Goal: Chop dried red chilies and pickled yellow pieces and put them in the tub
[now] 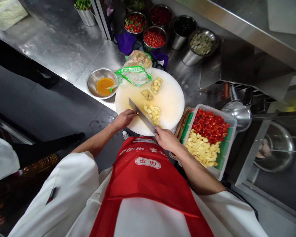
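Observation:
My right hand (166, 139) is wrapped round the handle of a kitchen knife (144, 118), whose broad blade slants across a round white cutting board (174, 98). At the board's left edge, my left hand (125, 119) has its fingers closed against the blade. A small pale piece of ginger shows at its fingertips, mostly hidden. Just beyond the blade lies a pile of sliced ginger (153, 113). Two knobs of ginger, one pale (157, 85) and one browner (147, 94), rest farther back. An opened plastic bag of ginger (138, 64) lies over the board's far edge.
A steel bowl of orange liquid (91, 84) stands left of the board. At right, a clear plastic tub (228, 158) holds red peppers and sliced ginger. Several steel pots, one with chopped red chilies (155, 39), line the back. Another person's white sleeve (1, 159) shows at left.

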### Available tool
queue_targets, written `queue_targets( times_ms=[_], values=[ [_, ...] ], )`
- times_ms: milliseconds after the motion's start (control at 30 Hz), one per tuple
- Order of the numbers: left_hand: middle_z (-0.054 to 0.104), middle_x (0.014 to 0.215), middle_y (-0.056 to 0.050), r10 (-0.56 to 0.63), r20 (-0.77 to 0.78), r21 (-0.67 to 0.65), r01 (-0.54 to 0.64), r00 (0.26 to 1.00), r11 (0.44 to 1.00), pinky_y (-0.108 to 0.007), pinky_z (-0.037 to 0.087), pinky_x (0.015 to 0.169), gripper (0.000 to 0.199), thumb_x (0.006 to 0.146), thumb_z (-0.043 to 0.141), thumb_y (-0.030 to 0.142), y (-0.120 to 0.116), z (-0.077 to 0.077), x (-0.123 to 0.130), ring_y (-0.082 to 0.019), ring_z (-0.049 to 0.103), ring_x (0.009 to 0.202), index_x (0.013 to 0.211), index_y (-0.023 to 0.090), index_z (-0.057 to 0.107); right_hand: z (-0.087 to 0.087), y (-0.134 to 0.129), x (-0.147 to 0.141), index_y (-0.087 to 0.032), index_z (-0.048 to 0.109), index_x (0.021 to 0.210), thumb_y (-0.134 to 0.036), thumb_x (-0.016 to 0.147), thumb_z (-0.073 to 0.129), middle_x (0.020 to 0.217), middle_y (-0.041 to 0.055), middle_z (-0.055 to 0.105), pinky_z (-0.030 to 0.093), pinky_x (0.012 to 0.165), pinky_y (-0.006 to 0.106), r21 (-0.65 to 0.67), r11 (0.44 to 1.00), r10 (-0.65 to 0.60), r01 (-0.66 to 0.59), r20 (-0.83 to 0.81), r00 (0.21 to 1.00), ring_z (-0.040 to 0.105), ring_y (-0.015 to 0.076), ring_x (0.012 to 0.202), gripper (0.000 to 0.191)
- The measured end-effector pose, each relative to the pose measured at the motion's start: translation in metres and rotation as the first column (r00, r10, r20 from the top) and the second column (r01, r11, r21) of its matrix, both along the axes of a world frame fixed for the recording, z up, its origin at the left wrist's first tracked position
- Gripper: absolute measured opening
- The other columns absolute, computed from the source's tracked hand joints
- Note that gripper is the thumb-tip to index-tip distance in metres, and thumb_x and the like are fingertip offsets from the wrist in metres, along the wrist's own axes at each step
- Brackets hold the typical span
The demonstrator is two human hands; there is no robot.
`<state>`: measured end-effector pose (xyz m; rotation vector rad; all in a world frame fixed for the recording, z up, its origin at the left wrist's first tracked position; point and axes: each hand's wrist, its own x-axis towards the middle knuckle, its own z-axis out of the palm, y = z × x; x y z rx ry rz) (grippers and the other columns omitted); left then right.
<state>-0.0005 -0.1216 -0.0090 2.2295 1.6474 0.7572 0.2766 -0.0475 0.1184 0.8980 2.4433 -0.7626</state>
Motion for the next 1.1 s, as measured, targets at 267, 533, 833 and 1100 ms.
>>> queue_targets(
  times_ms=[267, 533, 833, 1100],
  values=[
    [0.065, 0.114, -0.011, -0.031, 0.058, 0.034, 0.029, 0.998, 0.999, -0.034, 0.053, 0.093, 0.022, 0.096, 0.049, 0.019, 0.006, -0.011, 0.001, -0.020, 0.060, 0.108, 0.110, 0.018, 0.065, 0.017, -0.003, -0.012, -0.014, 0.052, 0.115, -0.018, 0.098, 0.035, 0.094, 0.0135, 0.072, 0.039, 0.070, 0.031, -0.052, 0.999, 0.018, -0.015, 0.064, 0.998, 0.068, 0.0252, 0.088, 0.024],
    [0.067, 0.111, -0.011, -0.010, 0.078, 0.061, 0.005, 0.997, 0.998, -0.034, 0.054, 0.093, 0.021, 0.096, 0.049, 0.019, 0.005, -0.016, 0.002, -0.019, 0.062, 0.107, 0.107, 0.018, 0.067, 0.009, 0.001, -0.027, -0.015, 0.052, 0.110, -0.021, 0.098, 0.036, 0.094, 0.0143, 0.072, 0.039, 0.067, 0.031, -0.016, 1.000, 0.018, -0.018, 0.045, 0.999, 0.069, 0.0266, 0.085, 0.021],
    [0.068, 0.111, -0.010, -0.014, 0.053, 0.087, 0.009, 0.999, 0.996, -0.032, 0.055, 0.092, 0.022, 0.097, 0.047, 0.020, 0.003, -0.018, 0.003, -0.018, 0.062, 0.106, 0.107, 0.017, 0.067, 0.004, 0.005, -0.034, -0.014, 0.052, 0.110, -0.024, 0.100, 0.035, 0.095, 0.0149, 0.071, 0.039, 0.070, 0.030, -0.021, 1.000, 0.008, -0.007, 0.074, 0.997, 0.068, 0.0258, 0.089, 0.022],
    [0.068, 0.110, -0.010, -0.015, 0.037, 0.097, 0.011, 0.999, 0.995, -0.032, 0.054, 0.093, 0.023, 0.098, 0.046, 0.021, 0.003, -0.018, 0.004, -0.018, 0.062, 0.105, 0.106, 0.016, 0.067, -0.005, 0.004, -0.036, -0.013, 0.052, 0.110, -0.025, 0.100, 0.035, 0.095, 0.0145, 0.071, 0.039, 0.072, 0.030, -0.010, 1.000, 0.005, -0.005, 0.063, 0.998, 0.068, 0.0258, 0.089, 0.023]
  ],
)
